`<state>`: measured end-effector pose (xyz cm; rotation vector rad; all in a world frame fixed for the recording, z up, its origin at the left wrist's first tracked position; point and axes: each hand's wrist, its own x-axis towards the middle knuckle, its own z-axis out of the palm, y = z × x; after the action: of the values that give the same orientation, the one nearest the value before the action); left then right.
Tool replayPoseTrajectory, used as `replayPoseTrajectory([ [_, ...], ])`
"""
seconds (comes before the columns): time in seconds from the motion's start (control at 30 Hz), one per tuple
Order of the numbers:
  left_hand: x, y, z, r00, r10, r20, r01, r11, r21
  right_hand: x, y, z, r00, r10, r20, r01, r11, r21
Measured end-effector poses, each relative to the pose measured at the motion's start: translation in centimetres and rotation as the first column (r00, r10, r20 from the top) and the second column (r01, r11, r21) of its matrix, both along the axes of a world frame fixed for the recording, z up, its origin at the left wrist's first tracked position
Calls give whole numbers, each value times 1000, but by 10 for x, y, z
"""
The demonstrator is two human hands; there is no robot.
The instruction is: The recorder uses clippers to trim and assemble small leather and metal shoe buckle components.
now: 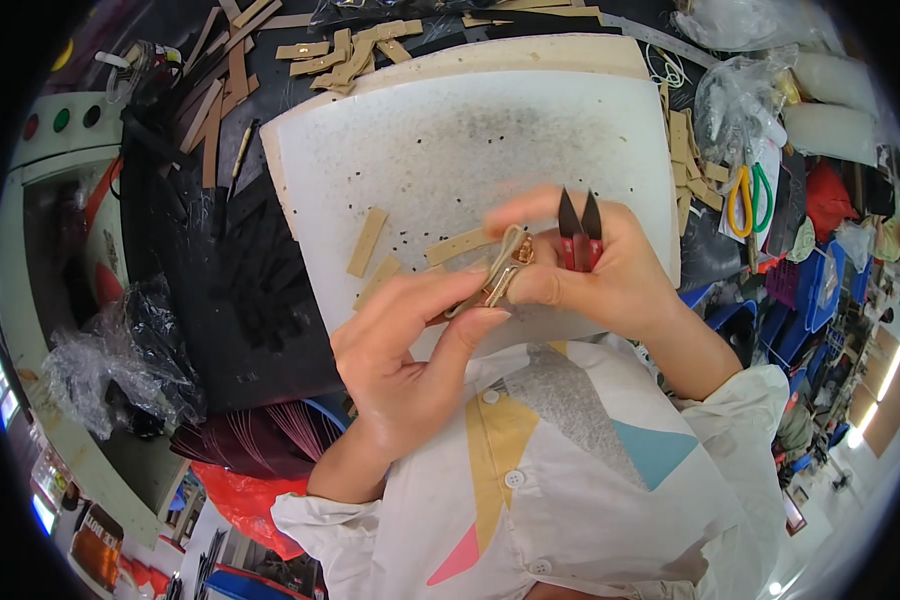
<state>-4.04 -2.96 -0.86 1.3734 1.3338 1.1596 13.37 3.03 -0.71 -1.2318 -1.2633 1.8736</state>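
Observation:
Over the near edge of the white board [450, 130], my two hands hold a small tan strap [510, 243] folded through a shiny metal buckle [502, 285]. Thumb and fingers of my left hand [395, 345] pinch the strap's lower left end. My right hand [620, 275] grips the upper right side of the buckle, with the forefinger blurred above it. Tucked in that same hand are red-handled thread snips [581, 235], their dark blades pointing up and apart. Short tan strap pieces [368, 242] with holes lie on the board just beyond my hands.
Small black bits dot the board. More tan pieces [345, 60] are heaped behind it and at its right side [685, 150]. Scissors with yellow and green handles [750, 200] lie at the right. Dark pieces [255, 270] and a clear plastic bag [120, 350] are at the left.

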Motion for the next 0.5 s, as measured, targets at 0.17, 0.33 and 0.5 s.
replayPoseTrajectory([
  [0.17,0,-3,-3,1000,-31,-3,31,998,-50,7,-13,-1,1000,14,7,-14,998,62],
  [0.33,6,-2,-2,973,31,227,24,971,-237,10,-13,7,997,-15,-72,15,1000,0],
  [0.5,4,10,4,649,226,727,226,854,-468,17,-8,2,981,-66,-180,38,987,-153],
])
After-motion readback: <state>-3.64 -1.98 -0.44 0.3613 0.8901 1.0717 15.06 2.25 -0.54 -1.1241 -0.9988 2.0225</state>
